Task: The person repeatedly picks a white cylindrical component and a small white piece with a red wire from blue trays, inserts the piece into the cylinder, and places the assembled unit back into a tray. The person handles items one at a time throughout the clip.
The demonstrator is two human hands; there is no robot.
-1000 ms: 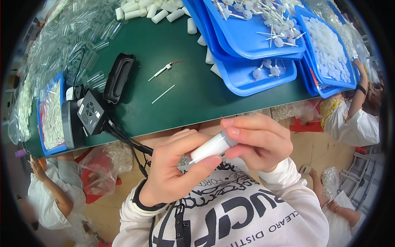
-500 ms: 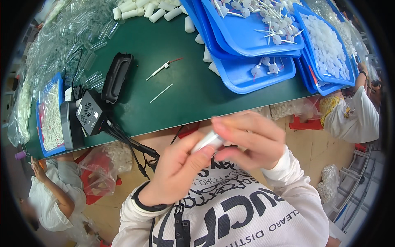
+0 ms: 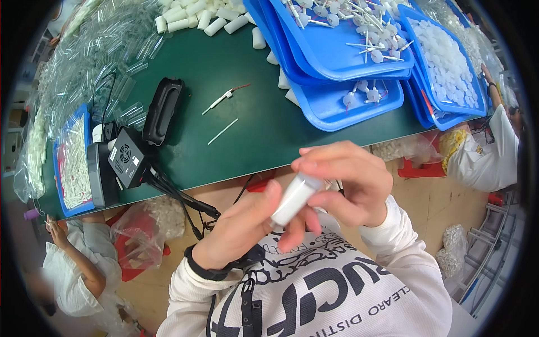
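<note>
In front of my chest, my right hand [image 3: 353,177] grips the upper end of a clear tube with a white cylinder inside [image 3: 296,197]. The tube tilts, its lower end against my left hand [image 3: 238,227]. My left thumb is lifted off the tube and the fingers are spread beneath it. Motion blurs the fingertips a little. Past my hands on the green table [image 3: 191,132] lie a thin white rod [image 3: 223,131] and a slim white stick with a red wire [image 3: 222,101]. A black open case [image 3: 163,110] sits left of them.
Stacked blue trays [image 3: 331,116] hold round white parts with sticks; another blue tray [image 3: 477,104] holds white discs. Clear tubes [image 3: 95,73] and white cylinders [image 3: 216,25] pile up at the back. A black device [image 3: 128,156] with cables stands left. Co-workers sit at both sides.
My left thumb and fingers have opened from around the tube, which is now more exposed and more steeply tilted. My right hand stays at its upper end. The view has shifted slightly.
</note>
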